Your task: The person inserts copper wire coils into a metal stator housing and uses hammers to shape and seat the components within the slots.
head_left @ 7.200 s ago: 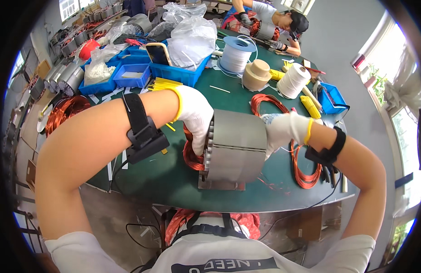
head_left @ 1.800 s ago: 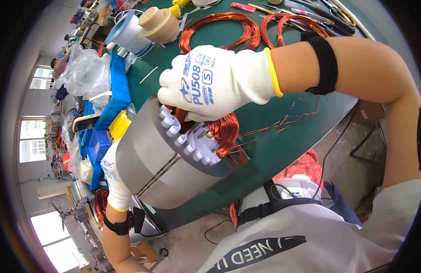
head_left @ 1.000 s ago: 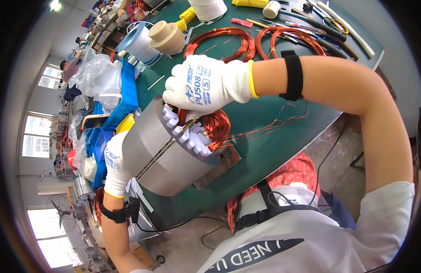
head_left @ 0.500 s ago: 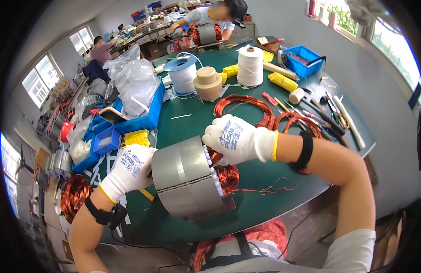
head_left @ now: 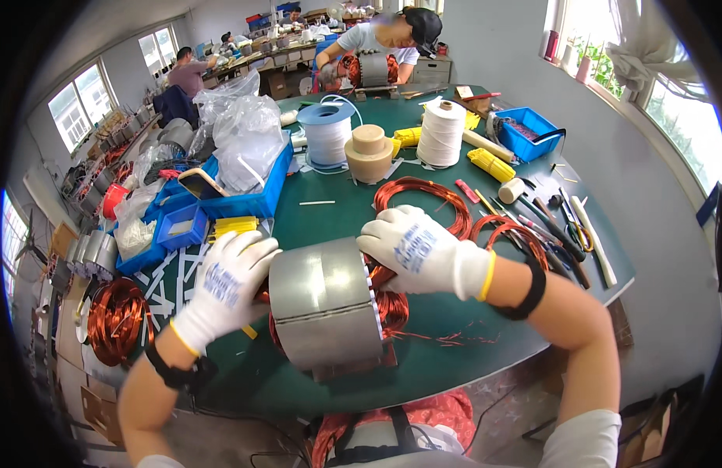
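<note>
Clock positions are taken from the stator core at the hands. The room has grey walls [head_left: 494,51] and at least four windows [head_left: 84,97], at 10 to 11 and 1 to 2 o'clock. One table [head_left: 322,222], dark green on top, carries the work; one co-worker [head_left: 361,37] sits or stands across it at 12, with a second core [head_left: 373,70]. One stator core [head_left: 326,292], grey, lies on its side near the front edge, copper windings [head_left: 392,308] protruding at 3. At least five blue bins [head_left: 279,183] are counted, four at 10 to 11, one between 1 and 2. Two gloved hands grip the core's ends. Left hand [head_left: 228,285], at 9: fingers bent and slightly parted. Right hand [head_left: 423,253], at 2: fingers bunched and curled over the windings. Fingertips are partly hidden; whether either pinches wire cannot be told. The gloves obstruct sight of both core ends. Two copper coils [head_left: 423,187] lie at 1 to 3; one blue-flanged spool [head_left: 328,140] stands at 12, one stepped beige block [head_left: 369,160] just beside it, one white thread cone [head_left: 441,136] at 1. One phone [head_left: 203,185] leans at 11; one mallet [head_left: 511,191] lies at 2.
</note>
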Tool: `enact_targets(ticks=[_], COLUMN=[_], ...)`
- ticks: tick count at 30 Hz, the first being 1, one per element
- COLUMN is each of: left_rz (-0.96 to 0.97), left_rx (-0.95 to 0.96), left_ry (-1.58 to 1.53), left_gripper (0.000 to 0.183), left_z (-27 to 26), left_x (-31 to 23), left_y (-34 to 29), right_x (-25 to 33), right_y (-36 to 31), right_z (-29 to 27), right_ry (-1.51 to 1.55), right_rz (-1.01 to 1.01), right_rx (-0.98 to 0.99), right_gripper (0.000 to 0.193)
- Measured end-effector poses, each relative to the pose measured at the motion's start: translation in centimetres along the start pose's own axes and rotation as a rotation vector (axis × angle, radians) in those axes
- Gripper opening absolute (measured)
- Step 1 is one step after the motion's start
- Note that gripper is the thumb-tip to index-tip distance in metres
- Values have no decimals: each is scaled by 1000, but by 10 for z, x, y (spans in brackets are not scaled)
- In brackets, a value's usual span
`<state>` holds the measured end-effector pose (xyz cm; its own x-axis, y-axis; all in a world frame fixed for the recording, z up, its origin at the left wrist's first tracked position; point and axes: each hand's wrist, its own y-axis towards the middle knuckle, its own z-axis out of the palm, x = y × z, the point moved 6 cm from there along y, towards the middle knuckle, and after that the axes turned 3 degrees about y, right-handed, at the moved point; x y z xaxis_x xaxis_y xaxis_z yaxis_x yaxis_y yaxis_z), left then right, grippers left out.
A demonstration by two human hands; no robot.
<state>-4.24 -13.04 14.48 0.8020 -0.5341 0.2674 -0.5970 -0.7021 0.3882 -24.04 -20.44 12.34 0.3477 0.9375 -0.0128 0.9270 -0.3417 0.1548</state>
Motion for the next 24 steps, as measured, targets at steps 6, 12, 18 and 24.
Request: enact_targets(ticks=[6, 12, 18, 24], left_rz=[-759, -737, -814, -845], left_rx=[-583, -555, -508, -532], left_ry=[-1092, -1223, -1585, -1571], left_gripper=[54, 40, 39, 37], left_z=[45, 55, 85, 86], left_x=[23, 28, 44, 31], left_y=[-81, -27, -33, -45], right_x=[-21, -37, -53, -42], right_y=[-31, -6, 10, 0], right_z=[8, 38, 47, 45], right_ry=[1159, 1244, 1279, 1201], right_rz=[360, 539, 517, 498], right_rx=[-638, -627, -429, -399], right_gripper=[39, 35, 44, 39])
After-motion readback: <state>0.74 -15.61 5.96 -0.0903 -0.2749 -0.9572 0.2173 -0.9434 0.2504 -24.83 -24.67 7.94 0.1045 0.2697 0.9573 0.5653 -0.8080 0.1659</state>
